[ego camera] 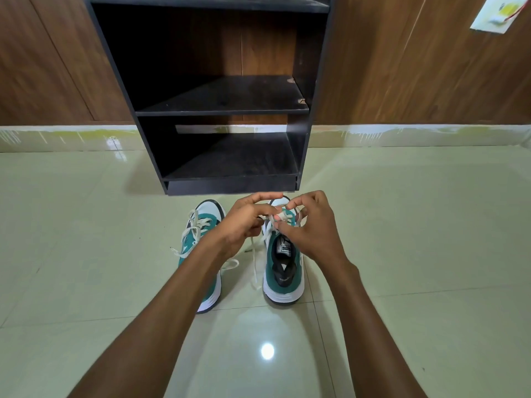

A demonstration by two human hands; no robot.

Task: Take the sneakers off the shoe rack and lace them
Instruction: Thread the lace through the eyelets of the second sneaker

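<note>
Two green-and-white sneakers stand side by side on the floor, toes toward the black shoe rack (218, 110). The left sneaker (198, 234) has its cream laces threaded, loose ends trailing off to the left; my left forearm covers its heel. Over the right sneaker (283, 271) both hands meet above the tongue. My left hand (247, 222) and my right hand (310, 228) each pinch the cream lace (283, 216) of that shoe. One loose lace end (255, 268) hangs down the shoe's left side to the floor.
The rack's shelves hold nothing and it stands against a wood-panelled wall (416, 67). Glossy pale tile floor (402, 239) spreads on all sides. A white paper (488, 15) hangs on the wall at the top right.
</note>
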